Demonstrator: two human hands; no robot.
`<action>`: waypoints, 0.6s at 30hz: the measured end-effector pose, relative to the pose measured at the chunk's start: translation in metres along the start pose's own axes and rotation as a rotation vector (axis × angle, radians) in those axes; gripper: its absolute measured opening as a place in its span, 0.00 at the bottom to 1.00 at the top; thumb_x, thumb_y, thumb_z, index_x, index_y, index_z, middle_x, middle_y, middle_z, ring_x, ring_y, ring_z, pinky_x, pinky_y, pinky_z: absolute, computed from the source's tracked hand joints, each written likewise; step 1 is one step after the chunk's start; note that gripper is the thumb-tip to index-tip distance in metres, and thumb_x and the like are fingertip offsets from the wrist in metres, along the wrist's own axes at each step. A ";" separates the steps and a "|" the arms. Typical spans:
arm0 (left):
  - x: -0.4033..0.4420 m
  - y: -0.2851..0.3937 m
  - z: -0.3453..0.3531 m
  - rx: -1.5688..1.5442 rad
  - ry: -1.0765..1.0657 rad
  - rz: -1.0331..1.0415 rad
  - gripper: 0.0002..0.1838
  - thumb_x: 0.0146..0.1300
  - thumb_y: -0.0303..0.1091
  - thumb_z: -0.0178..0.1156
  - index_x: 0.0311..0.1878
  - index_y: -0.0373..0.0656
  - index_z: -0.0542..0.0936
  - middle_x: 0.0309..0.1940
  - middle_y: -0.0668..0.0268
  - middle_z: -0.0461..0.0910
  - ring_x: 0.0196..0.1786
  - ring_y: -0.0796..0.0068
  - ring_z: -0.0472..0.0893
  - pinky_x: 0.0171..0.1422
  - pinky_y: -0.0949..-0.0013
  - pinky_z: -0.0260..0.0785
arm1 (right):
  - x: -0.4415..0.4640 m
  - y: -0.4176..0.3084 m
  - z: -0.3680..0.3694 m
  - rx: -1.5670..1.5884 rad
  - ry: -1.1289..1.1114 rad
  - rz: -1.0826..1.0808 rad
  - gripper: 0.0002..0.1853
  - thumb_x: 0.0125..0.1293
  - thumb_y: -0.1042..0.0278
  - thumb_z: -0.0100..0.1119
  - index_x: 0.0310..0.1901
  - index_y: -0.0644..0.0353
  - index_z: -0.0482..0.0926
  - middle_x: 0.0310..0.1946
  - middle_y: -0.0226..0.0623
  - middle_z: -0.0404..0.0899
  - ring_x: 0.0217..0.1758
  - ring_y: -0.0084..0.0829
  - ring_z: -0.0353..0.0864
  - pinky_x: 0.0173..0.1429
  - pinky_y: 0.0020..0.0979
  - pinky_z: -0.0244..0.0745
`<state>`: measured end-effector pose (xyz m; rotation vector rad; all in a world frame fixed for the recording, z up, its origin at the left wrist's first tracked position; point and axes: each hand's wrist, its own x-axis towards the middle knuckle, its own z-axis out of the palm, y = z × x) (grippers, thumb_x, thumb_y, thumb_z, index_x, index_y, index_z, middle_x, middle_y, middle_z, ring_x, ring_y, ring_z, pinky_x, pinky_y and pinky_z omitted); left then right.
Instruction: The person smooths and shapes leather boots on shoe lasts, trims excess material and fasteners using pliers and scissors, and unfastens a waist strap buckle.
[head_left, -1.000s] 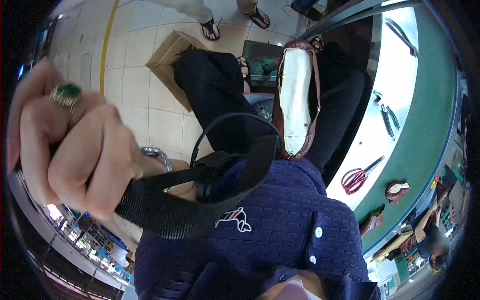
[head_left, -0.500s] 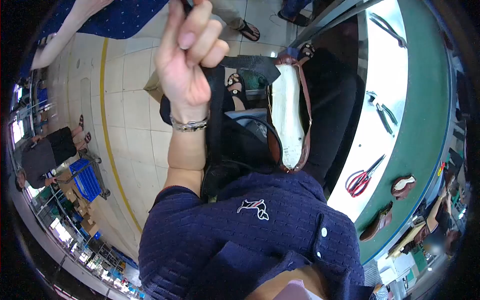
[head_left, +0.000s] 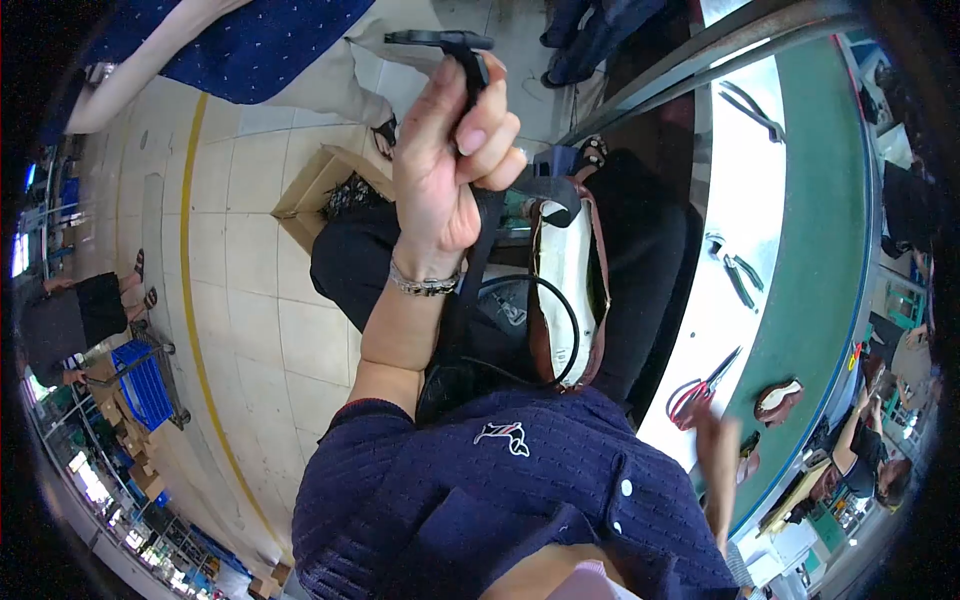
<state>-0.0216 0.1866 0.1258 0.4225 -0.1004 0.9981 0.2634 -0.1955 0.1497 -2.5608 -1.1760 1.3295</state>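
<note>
My raised left hand, wearing a metal bracelet, pinches a thin black strap-like piece between thumb and fingers; a flat dark bar tops it. On my lap a brown shoe lies with its white underside up. A dark flap covers its upper end, and a thin black cord loops across it. At the bench edge my right hand is smeared by motion, close to red-handled scissors; its fingers cannot be made out.
Dark-handled pliers and another black tool lie on the white bench strip. Brown shoe pieces rest on the green surface. An open cardboard box stands beside my leg. Other people and a blue cart are around.
My left hand has shifted right and down in view, still holding the black piece. My right hand has come into view beside the scissors. More of the cardboard box shows.
</note>
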 end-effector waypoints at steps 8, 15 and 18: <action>-0.006 -0.024 0.020 0.420 0.182 -0.044 0.17 0.77 0.44 0.47 0.52 0.39 0.74 0.23 0.74 0.66 0.19 0.87 0.61 0.21 0.79 0.49 | 0.137 -0.317 -0.033 0.342 0.575 -1.289 0.31 0.61 0.62 0.68 0.63 0.65 0.71 0.55 0.53 0.78 0.58 0.37 0.80 0.59 0.34 0.74; 0.001 -0.041 -0.002 0.661 0.056 0.038 0.18 0.75 0.42 0.51 0.56 0.39 0.78 0.43 0.71 0.80 0.44 0.86 0.78 0.45 0.80 0.72 | 0.147 -0.321 -0.009 0.865 0.399 -0.852 0.14 0.76 0.60 0.50 0.49 0.61 0.81 0.29 0.25 0.82 0.20 0.07 0.65 0.22 0.12 0.58; -0.015 -0.028 0.009 0.754 0.126 -0.139 0.20 0.75 0.44 0.52 0.60 0.42 0.78 0.43 0.71 0.80 0.42 0.88 0.76 0.43 0.82 0.66 | 0.145 -0.324 0.003 1.081 0.346 -1.008 0.17 0.78 0.59 0.43 0.54 0.62 0.77 0.33 0.36 0.85 0.31 0.22 0.83 0.33 0.15 0.78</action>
